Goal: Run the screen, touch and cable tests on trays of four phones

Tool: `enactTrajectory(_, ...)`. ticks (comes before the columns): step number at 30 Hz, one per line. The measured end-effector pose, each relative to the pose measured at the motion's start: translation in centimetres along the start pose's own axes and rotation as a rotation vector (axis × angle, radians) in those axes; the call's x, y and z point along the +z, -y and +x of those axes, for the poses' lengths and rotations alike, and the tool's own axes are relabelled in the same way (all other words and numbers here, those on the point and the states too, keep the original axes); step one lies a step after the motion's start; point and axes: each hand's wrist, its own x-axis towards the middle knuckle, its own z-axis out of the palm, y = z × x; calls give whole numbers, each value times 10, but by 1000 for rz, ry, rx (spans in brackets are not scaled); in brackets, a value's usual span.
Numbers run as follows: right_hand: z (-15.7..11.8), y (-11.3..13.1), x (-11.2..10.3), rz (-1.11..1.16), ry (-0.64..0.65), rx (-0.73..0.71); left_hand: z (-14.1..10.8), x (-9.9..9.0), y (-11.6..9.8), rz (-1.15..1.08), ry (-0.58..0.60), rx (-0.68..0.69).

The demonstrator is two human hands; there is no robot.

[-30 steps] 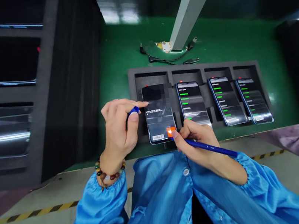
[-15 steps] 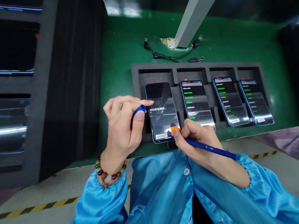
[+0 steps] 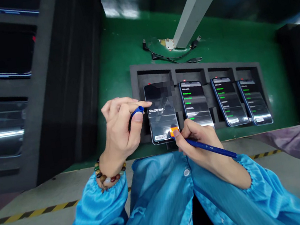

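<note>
My left hand point(image 3: 122, 128) pinches a blue pen cap point(image 3: 138, 110) between thumb and fingers, its index finger reaching over the left edge of a smartphone point(image 3: 162, 120). That phone's dark screen shows white text, with an orange sticker point(image 3: 174, 131) and a white label near the bottom. In my right hand point(image 3: 199, 139) is a blue pen point(image 3: 213, 149), its tip end down at the orange sticker. The fingers hide the exact tip. Beside it a second smartphone point(image 3: 195, 100) lies partly behind my right hand, its screen listing green and white lines.
A black foam tray point(image 3: 133, 79) holds the phones, including two more at the right, on a green table point(image 3: 117, 42). Black cables point(image 3: 170, 57) lie behind it by a grey post point(image 3: 193, 4). Taller foam trays point(image 3: 64, 84) stand left; a purple sleeve point(image 3: 292, 140) shows at right.
The view has shifted slightly, so the tray and phones appear a little further left. Both hands keep nearly the same pose over the left phone.
</note>
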Motion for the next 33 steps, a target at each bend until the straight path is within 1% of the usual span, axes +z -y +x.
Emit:
enactTrajectory(3, 0, 5, -1, 84, 29, 15, 1, -3, -1, 5, -9, 4)
enactTrajectory(4, 1, 8, -3, 134, 7, 16, 0, -4, -2, 9, -4, 11)
enactTrajectory(6, 1, 14, -7, 257, -77, 0, -1, -7, -6, 14, 30, 32)
enactTrajectory(8, 1, 19, -14, 388, -129, -40, -3, -10, -13, -2, 105, 64)
enactTrajectory(11, -1, 23, -23, 540, -65, -74, -6, -11, -25, -48, 196, 141)
enactTrajectory(14, -2, 21, -25, 595, -33, -34, -7, -7, -34, -78, 219, 191)
enactTrajectory(17, -3, 17, -26, 597, -18, 1, -5, -1, -40, -100, 236, 219)
enactTrajectory(20, -3, 10, -29, 579, 19, -6, -1, 3, -48, -96, 251, 250)
enactTrajectory(23, -5, 1, -35, 498, 44, -101, 2, 6, -58, -117, 300, 283)
enactTrajectory(28, -8, -15, -41, 293, -3, -312, 10, 11, -76, -213, 437, 293)
enactTrajectory(31, -3, -16, -44, 249, 44, -354, 20, 14, -82, -199, 467, 301)
enactTrajectory(33, 5, -9, -53, 199, 106, -375, 27, 14, -82, -166, 458, 301)
